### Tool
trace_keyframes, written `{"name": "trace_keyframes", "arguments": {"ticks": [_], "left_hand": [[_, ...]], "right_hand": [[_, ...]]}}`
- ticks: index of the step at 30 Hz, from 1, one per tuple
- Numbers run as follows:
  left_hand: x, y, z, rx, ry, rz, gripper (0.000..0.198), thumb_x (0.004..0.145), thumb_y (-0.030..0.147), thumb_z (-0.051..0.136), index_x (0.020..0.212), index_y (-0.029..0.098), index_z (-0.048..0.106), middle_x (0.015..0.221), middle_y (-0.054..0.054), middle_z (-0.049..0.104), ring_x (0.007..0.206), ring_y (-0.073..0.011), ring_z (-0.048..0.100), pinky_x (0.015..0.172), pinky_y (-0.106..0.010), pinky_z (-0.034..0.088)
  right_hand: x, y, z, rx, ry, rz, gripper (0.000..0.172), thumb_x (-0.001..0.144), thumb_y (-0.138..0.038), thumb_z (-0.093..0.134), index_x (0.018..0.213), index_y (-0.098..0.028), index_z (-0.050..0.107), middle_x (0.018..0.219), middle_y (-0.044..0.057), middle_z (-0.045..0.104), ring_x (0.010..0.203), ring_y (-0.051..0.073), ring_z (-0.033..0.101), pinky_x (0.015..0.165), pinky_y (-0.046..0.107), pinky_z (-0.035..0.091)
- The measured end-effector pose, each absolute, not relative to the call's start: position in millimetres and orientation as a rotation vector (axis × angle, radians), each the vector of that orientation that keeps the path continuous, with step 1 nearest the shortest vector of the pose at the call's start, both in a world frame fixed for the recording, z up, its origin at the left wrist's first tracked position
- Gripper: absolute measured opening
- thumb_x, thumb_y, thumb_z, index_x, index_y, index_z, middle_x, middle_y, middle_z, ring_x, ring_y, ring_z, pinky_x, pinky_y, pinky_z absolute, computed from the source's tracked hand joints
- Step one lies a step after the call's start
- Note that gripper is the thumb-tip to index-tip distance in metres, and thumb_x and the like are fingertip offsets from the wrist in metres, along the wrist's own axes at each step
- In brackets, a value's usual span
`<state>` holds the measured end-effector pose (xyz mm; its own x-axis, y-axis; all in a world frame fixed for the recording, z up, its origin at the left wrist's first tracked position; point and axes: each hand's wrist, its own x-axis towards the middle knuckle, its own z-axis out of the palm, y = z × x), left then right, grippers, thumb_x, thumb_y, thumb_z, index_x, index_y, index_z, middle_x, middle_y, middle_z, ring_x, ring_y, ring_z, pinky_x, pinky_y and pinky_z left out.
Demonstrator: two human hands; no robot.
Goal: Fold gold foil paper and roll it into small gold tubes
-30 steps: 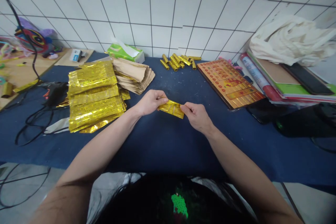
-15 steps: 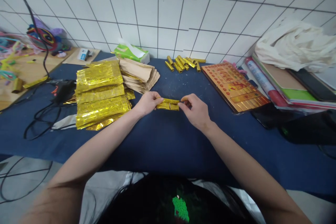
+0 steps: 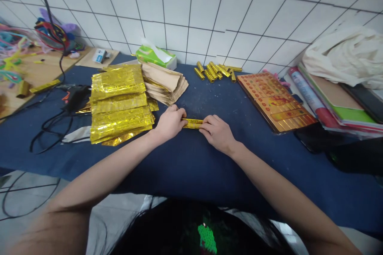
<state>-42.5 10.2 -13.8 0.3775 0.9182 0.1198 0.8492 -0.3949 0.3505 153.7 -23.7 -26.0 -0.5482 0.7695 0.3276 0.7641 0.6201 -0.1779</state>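
The left hand (image 3: pixel 170 122) and right hand (image 3: pixel 217 132) each close their fingers on one end of a narrow gold foil roll (image 3: pixel 193 123), which lies flat on the blue counter (image 3: pixel 191 159) between them. Just left of the left hand sits a stack of gold foil sheets (image 3: pixel 119 103), with a pile of brown paper (image 3: pixel 164 83) behind it. Farther back, near the tiled wall, lie several small gold rolls (image 3: pixel 214 71), and a printed gold board (image 3: pixel 277 101) rests to the right.

Ends of the gold strip (image 3: pixel 193 123) lie hidden under the left hand (image 3: pixel 170 122) and right hand (image 3: pixel 218 133) — print on the board (image 3: pixel 277 101) is too small to read.
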Motion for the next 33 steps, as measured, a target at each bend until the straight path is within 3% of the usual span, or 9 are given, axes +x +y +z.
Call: {"name": "trace_keyframes", "arguments": {"ticks": [6, 11, 14, 22, 33], "left_hand": [[-44, 4, -15, 2.593, 1.295, 0.430, 0.012, 0.080, 0.009, 0.044, 0.082, 0.017, 0.053, 0.080, -0.004, 0.053, 0.080, -0.0174, 0.051, 0.072, -0.028, 0.041], [-51, 7, -10, 2.508, 1.142, 0.397, 0.014, 0.081, 0.031, 0.055, 0.082, 0.017, 0.055, 0.078, -0.002, 0.054, 0.078, -0.0170, 0.053, 0.071, -0.028, 0.043], [-54, 9, -11, 2.494, 1.088, 0.402, 0.009, 0.080, 0.026, 0.056, 0.082, 0.017, 0.057, 0.082, -0.003, 0.055, 0.081, -0.0166, 0.054, 0.074, -0.028, 0.044], [-49, 13, -12, 2.407, 1.155, 0.416, 0.017, 0.081, 0.012, 0.045, 0.083, 0.017, 0.062, 0.083, -0.003, 0.061, 0.079, -0.0155, 0.058, 0.074, -0.026, 0.043], [-46, 12, -12, 2.421, 1.287, 0.363, 0.016, 0.076, 0.011, 0.043, 0.077, 0.019, 0.057, 0.076, -0.001, 0.057, 0.072, -0.0159, 0.057, 0.066, -0.026, 0.041]], "right_hand": [[153, -20, -22, -1.250, -2.475, 0.111, 0.017, 0.085, -0.021, 0.050, 0.081, -0.017, 0.065, 0.081, 0.005, 0.062, 0.075, 0.017, 0.048, 0.069, 0.030, 0.041], [152, -16, -16, -1.323, -2.440, 0.229, 0.012, 0.083, -0.019, 0.052, 0.083, -0.018, 0.063, 0.081, 0.002, 0.064, 0.074, 0.016, 0.049, 0.069, 0.028, 0.041], [151, -13, -14, -1.360, -2.448, 0.292, 0.014, 0.084, -0.018, 0.050, 0.084, -0.019, 0.064, 0.081, 0.002, 0.064, 0.076, 0.017, 0.051, 0.068, 0.028, 0.041], [148, -5, -6, -1.493, -2.391, 0.489, 0.013, 0.081, -0.017, 0.050, 0.083, -0.022, 0.062, 0.078, -0.001, 0.065, 0.075, 0.015, 0.053, 0.065, 0.026, 0.038], [143, -4, -11, -1.550, -2.456, 0.410, 0.011, 0.079, -0.017, 0.046, 0.075, -0.019, 0.057, 0.078, 0.001, 0.059, 0.073, 0.015, 0.054, 0.062, 0.026, 0.036]]}}
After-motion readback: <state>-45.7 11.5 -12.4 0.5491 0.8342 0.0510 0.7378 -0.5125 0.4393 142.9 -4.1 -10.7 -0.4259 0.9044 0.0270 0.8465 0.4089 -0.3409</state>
